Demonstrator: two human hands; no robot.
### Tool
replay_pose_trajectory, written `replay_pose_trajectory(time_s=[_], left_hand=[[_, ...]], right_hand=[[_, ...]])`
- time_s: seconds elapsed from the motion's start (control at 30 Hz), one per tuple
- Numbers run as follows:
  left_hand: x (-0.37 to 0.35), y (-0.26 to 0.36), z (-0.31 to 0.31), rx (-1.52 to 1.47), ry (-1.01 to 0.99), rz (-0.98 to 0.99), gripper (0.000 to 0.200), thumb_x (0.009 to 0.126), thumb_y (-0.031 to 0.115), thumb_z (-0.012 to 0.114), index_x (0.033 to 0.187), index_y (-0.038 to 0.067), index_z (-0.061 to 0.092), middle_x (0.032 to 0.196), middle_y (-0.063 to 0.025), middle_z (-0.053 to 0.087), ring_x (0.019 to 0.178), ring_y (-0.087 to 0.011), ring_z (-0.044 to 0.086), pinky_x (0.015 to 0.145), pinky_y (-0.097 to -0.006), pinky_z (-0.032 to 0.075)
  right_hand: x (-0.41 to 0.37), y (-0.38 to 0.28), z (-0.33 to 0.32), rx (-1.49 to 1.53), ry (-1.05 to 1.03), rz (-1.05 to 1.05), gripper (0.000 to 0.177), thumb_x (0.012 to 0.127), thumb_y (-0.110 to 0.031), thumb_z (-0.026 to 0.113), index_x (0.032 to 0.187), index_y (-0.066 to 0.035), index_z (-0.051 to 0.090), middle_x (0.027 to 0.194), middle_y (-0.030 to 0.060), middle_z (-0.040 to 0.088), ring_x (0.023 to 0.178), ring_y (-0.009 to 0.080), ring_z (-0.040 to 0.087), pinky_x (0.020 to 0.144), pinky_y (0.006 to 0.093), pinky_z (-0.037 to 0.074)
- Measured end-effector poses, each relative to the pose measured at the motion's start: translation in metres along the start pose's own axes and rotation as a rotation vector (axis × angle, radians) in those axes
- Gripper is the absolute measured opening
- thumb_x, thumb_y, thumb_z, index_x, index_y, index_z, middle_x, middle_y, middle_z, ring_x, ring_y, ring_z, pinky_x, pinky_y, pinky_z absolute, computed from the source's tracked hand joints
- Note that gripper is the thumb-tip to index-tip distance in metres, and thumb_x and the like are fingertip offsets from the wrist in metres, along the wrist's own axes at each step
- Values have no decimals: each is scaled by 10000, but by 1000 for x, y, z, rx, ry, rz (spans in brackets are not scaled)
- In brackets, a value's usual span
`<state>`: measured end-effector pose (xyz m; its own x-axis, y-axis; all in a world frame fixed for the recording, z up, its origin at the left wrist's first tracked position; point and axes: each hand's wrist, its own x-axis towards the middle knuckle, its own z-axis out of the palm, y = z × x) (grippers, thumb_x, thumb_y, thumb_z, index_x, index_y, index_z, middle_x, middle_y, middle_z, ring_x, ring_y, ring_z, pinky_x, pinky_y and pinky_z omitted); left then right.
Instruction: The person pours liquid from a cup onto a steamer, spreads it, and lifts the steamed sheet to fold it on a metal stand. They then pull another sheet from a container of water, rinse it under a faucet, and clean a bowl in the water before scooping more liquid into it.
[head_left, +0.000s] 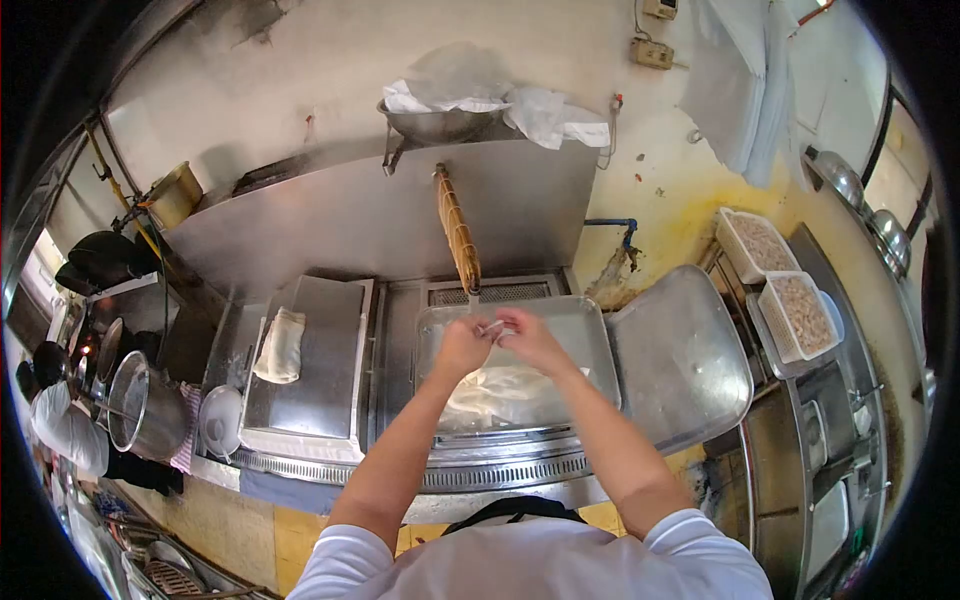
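Note:
My left hand [463,347] and my right hand [533,342] meet over a shallow metal tray [585,385]. The fingers of both are closed, pinched together around a small whitish piece [492,328] that is too small to name. Beneath them a pale, crumpled, soft sheet-like material [500,392] lies in the tray; it looks thin and partly see-through, and my forearms frame it. Just beyond my hands, a long bamboo-like bundle [455,230] slants down from the metal backsplash.
Left of the tray, a folded white cloth [280,346] lies on a metal cover [325,345]. A second metal tray [680,360] leans at the right. White baskets [798,315] of pale food pieces stand further right. Another person [68,425] is at far left, near a large pot [145,405].

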<state>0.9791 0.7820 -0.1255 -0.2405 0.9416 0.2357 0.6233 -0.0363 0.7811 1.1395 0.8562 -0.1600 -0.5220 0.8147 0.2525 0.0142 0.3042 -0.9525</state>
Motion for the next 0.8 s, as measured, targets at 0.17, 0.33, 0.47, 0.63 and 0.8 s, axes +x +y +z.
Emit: replay_pose_trajectory(time_s=[0.17,0.33,0.47,0.63,0.8], left_hand=[[-10,2,-49,-107,248,83,119,852,-5,652,950,-24,717,869,-144,741,835,-195,711,777,-338,554],[-13,-36,-159,-330,830,-79,55,927,39,681,905,-8,699,794,-66,710,762,-131,632,740,-300,524],[-23,-28,-156,-135,556,52,100,911,81,705,948,6,760,925,-110,761,844,-147,689,798,-303,544],[-23,40,-78,20,286,201,249,754,-44,701,953,76,790,981,-130,766,948,-252,736,857,-353,574],[-7,49,-164,-91,707,200,138,810,-53,684,924,-20,754,893,-106,763,839,-179,706,804,-325,552]], right_hand=[[7,4,51,-93,-319,319,229,851,-81,612,1040,10,703,975,140,736,868,223,660,833,382,535],[-37,73,-27,-840,-462,78,182,804,-145,632,918,-66,751,914,188,728,824,345,680,813,420,535],[-25,55,-56,-801,-244,324,185,820,-167,661,939,-59,752,949,169,736,921,277,697,816,372,550],[13,-37,61,154,-120,82,287,866,-166,630,1071,19,704,899,134,746,879,230,698,781,373,555],[-16,15,48,-408,-187,321,257,863,-156,589,994,27,713,841,186,737,778,326,699,749,458,538]])
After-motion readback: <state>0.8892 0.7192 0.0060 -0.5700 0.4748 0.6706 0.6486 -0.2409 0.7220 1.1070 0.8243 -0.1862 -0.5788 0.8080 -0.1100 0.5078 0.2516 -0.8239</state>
